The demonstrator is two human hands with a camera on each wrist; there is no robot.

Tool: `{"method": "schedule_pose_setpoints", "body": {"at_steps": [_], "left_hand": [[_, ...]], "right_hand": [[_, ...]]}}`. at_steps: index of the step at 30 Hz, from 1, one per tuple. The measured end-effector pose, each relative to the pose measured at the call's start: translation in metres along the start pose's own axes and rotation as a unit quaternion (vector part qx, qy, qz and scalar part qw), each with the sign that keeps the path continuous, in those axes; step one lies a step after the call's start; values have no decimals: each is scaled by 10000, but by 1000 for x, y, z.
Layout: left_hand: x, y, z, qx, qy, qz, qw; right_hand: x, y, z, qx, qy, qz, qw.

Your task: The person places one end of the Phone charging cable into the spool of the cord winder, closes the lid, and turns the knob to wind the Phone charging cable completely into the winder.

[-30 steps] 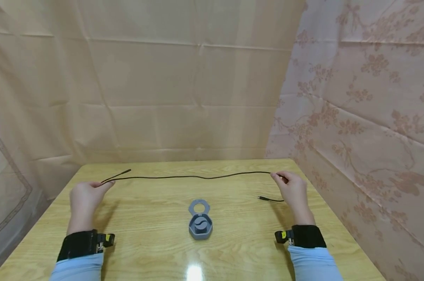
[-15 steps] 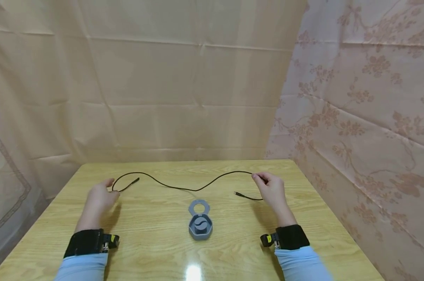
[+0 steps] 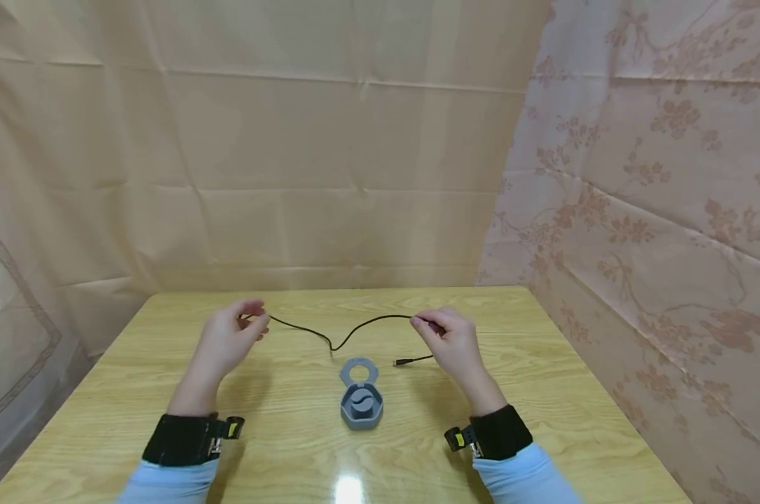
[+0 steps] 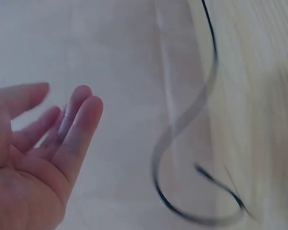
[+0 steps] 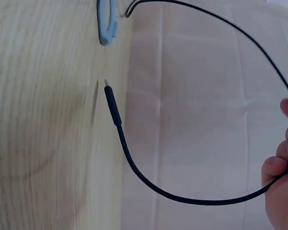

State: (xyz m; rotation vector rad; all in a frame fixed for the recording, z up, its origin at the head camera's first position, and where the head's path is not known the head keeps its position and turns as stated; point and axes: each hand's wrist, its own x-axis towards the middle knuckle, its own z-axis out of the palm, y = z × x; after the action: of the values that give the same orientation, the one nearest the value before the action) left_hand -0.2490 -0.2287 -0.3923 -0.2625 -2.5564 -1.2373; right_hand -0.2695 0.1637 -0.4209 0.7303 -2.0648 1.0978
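Observation:
A thin black cable (image 3: 301,328) sags between the two hands in the head view. My right hand (image 3: 455,343) grips it with curled fingers. One end, a plug (image 5: 113,105) with a metal tip, dangles below that hand over the table. My left hand (image 3: 225,339) is raised near the cable's other end, its fingers (image 4: 89,115) spread and loosely bent with nothing between them. In the left wrist view the loose cable end (image 4: 209,175) curls clear of that hand. Between the hands lies a grey hexagonal case (image 3: 362,413), its ring-shaped lid (image 3: 348,374) flipped back and an S-grooved core inside.
The pale wooden table (image 3: 304,455) carries the case near its middle. A beige cloth (image 3: 292,175) hangs behind it, and a floral cloth (image 3: 657,245) hangs along the right side.
Both hands have moved inward, so the cable sags in a deeper bend. My left hand has let go of its end, while the right still holds the cable.

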Motion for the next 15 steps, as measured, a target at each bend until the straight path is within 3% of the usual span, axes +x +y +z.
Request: {"method": "schedule_pose_setpoints", "body": {"at_steps": [4, 9, 13, 15], "left_hand": [[-5, 28, 28, 255, -293, 835, 9958], [-12, 52, 63, 285, -822, 1632, 9828], [-15, 62, 85, 270, -1236, 1948, 9727], [-16, 65, 92, 199, -1510, 1913, 9696]], "right_hand": [[-3, -1, 5, -144, -107, -727, 9972], [-7, -3, 8, 51, -518, -1067, 9929], [-8, -7, 11, 206, -828, -1168, 9895], [-8, -9, 12, 241, -933, -1252, 9874]]}}
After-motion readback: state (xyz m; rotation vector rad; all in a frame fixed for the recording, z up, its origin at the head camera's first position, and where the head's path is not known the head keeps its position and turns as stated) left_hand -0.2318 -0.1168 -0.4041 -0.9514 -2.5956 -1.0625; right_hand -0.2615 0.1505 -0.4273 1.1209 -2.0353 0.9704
